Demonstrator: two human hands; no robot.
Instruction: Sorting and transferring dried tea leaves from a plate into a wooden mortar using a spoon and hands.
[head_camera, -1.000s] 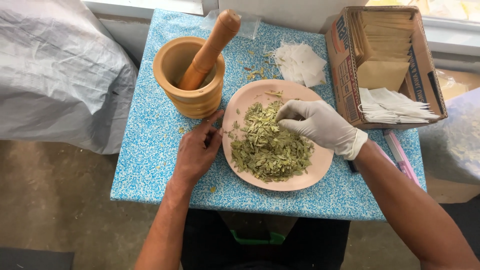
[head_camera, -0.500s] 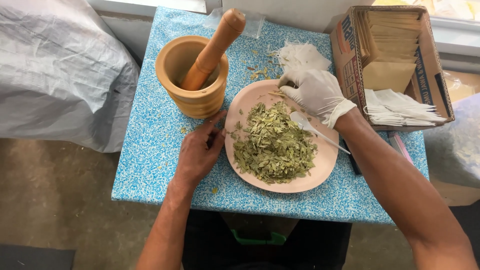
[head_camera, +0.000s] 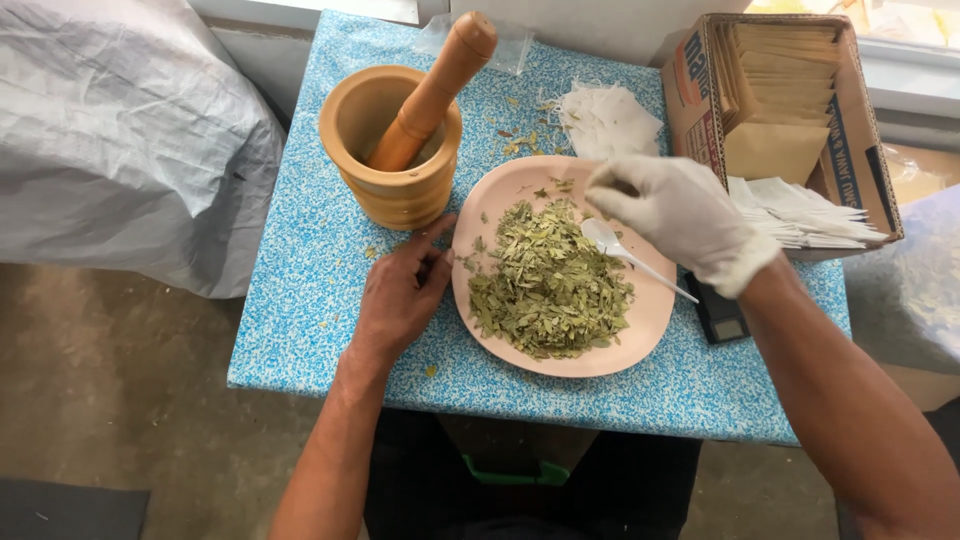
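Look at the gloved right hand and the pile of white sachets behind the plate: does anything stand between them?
Nothing visible does. The right hand hovers over the far rim of the pink plate, and the white sachets lie just beyond it on bare blue table. The white spoon rests on the dried leaves, nearer the person, out of the way.

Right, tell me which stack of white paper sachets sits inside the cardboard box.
The right-hand stack, lying in the cardboard box; the other stack rests on the blue table.

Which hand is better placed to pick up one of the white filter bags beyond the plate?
Right, probably. The gloved right hand hovers over the plate's far rim, beside the white filter bags. The bare left hand rests on the table at the plate's near-left edge.
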